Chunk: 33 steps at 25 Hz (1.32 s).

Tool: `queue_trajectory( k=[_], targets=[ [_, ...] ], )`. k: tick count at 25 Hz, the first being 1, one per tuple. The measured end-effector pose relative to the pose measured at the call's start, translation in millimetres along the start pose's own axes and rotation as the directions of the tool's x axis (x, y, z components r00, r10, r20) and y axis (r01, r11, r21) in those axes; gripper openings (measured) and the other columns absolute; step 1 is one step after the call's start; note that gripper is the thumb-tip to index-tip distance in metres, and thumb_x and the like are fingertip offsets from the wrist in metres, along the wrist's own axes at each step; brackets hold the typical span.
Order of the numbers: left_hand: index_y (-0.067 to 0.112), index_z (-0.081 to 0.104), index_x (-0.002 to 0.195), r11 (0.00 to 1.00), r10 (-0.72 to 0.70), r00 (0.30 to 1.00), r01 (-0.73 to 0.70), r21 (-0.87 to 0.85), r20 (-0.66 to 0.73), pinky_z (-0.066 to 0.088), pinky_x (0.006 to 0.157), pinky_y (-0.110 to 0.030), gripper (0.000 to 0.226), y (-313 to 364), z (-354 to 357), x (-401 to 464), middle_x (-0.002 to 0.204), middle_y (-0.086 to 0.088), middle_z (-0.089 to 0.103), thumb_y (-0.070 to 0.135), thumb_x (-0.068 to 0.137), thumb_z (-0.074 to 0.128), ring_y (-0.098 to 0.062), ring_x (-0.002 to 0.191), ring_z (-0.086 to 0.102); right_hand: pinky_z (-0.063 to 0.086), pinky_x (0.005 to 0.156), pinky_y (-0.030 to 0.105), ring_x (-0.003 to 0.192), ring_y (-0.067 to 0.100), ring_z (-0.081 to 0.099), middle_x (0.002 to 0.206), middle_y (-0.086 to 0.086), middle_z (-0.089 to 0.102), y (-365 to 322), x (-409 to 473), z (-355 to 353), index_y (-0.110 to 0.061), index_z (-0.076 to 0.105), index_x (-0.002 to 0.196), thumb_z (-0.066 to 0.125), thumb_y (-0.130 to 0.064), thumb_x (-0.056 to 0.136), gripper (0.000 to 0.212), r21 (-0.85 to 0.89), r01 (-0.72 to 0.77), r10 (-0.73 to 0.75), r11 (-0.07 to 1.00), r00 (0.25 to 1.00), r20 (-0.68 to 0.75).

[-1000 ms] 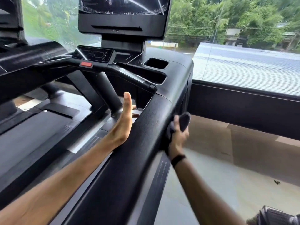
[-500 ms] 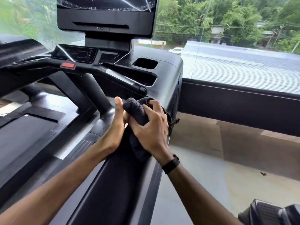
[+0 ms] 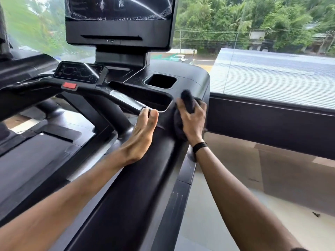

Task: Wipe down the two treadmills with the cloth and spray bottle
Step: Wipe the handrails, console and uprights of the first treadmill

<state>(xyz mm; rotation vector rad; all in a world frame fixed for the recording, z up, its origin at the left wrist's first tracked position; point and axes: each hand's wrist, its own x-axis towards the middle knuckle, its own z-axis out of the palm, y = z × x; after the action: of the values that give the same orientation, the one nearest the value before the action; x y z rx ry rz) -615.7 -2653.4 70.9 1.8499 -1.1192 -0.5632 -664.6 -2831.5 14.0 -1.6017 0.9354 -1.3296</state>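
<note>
A black treadmill fills the view, its wide right handrail (image 3: 137,178) running up to the console. My right hand (image 3: 193,118) grips a dark cloth (image 3: 188,102) and presses it on the rail's top end, beside the console tray (image 3: 157,100). My left hand (image 3: 141,136) lies flat on the rail's inner side with straight fingers, fingertips at the end of the silver-banded grip bar (image 3: 126,100). No spray bottle is in view.
Above are the screen (image 3: 119,20), a small control panel (image 3: 79,72) with a red stop button (image 3: 69,86) and a cup recess (image 3: 159,81). The belt deck (image 3: 27,160) lies lower left. A glass window and black sill (image 3: 272,120) stand right, over tan floor.
My right hand has carried the cloth from the rail's outer side up over its top towards the console. My left hand has slid forward along the rail with it.
</note>
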Motion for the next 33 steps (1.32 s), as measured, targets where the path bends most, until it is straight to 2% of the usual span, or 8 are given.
queue_trajectory(
  k=[5,9,14,20,23,26,29,33],
  targets=[
    [0.032,-0.005,0.157,0.993,-0.021,0.995,0.033,0.115,-0.1,-0.019,0.118,-0.028,0.087,3.2,12.3,39.9,0.155,0.028,-0.008,0.08,0.084,0.001,0.016,0.131,-0.023,0.051,0.081,0.057,0.081,0.022,0.058,0.09,0.007,0.06,58.0,-53.0,-8.8,-0.018,0.062,0.102,0.074,-0.068,0.074,0.058,0.488,-0.388,0.475,0.782,0.878,-0.062],
    [0.041,0.015,0.154,0.987,0.0,0.971,0.038,0.156,-0.241,-0.016,0.121,-0.037,0.104,-5.5,17.9,76.8,0.157,0.025,0.013,0.096,0.067,0.002,0.005,0.148,-0.006,0.04,0.101,0.031,0.116,0.016,0.054,0.119,-0.001,0.054,1.4,-95.4,-22.7,-0.026,0.069,0.102,0.071,-0.052,0.08,0.034,0.177,0.124,-0.129,0.976,0.991,0.019],
    [0.054,0.042,0.132,1.0,-0.011,0.927,-0.001,-0.031,-0.375,0.026,0.115,-0.06,0.079,-17.3,8.1,85.5,0.149,0.007,0.044,0.097,0.071,0.018,-0.021,0.145,0.031,0.039,0.087,0.039,0.105,0.022,0.054,0.114,0.0,0.06,-8.4,18.0,3.7,-0.025,0.071,0.085,0.065,-0.063,0.077,0.04,-0.118,0.535,-0.471,0.837,0.812,0.345],
    [0.031,0.021,0.153,0.949,0.078,0.964,0.006,0.314,-0.254,0.015,0.121,-0.054,0.096,3.0,22.3,96.6,0.155,-0.003,0.038,0.09,0.078,0.006,-0.015,0.147,0.027,0.047,0.098,0.04,0.107,0.019,0.061,0.116,-0.002,0.058,58.2,101.8,17.0,-0.023,0.071,0.095,0.064,-0.068,0.074,0.051,0.143,-0.033,0.041,0.989,0.998,-0.056],
    [0.029,0.018,0.156,0.895,0.033,0.981,0.057,0.443,-0.193,0.009,0.124,-0.044,0.103,9.2,26.1,102.7,0.16,0.004,0.03,0.09,0.075,-0.001,-0.003,0.144,0.021,0.048,0.098,0.062,0.109,0.043,0.062,0.119,0.022,0.058,110.6,72.4,19.7,-0.027,0.061,0.114,0.066,-0.081,0.069,0.071,0.448,-0.474,0.529,0.758,0.849,0.002],
    [0.032,0.016,0.157,0.84,-0.002,0.985,0.094,0.535,-0.17,0.003,0.123,-0.033,0.111,14.1,26.7,100.5,0.161,0.012,0.023,0.094,0.067,-0.006,-0.008,0.148,0.015,0.047,0.098,0.061,0.108,0.043,0.061,0.118,0.021,0.056,98.8,4.5,3.3,-0.035,0.058,0.11,0.067,-0.074,0.076,0.053,0.412,-0.585,0.62,0.699,0.783,0.061],
    [0.026,0.016,0.157,0.794,0.014,0.991,0.068,0.604,-0.13,0.001,0.112,-0.014,0.114,19.5,29.8,101.6,0.156,0.016,0.024,0.091,0.066,-0.005,0.013,0.131,0.015,0.044,0.1,0.034,0.111,0.016,0.057,0.119,-0.002,0.051,31.3,-36.0,-20.1,-0.029,0.066,0.101,0.067,-0.055,0.082,0.032,0.269,-0.136,0.138,0.953,0.99,0.012],
    [0.03,0.018,0.156,0.907,0.027,0.977,0.065,0.416,-0.212,0.011,0.124,-0.037,0.106,13.5,22.8,128.7,0.163,0.011,0.017,0.093,0.071,0.005,-0.003,0.149,0.016,0.039,0.089,0.034,0.105,0.02,0.056,0.114,0.0,0.059,8.6,37.6,-4.1,-0.024,0.07,0.095,0.061,-0.051,0.076,0.034,0.055,0.434,-0.435,0.899,0.872,0.224]
  ],
)
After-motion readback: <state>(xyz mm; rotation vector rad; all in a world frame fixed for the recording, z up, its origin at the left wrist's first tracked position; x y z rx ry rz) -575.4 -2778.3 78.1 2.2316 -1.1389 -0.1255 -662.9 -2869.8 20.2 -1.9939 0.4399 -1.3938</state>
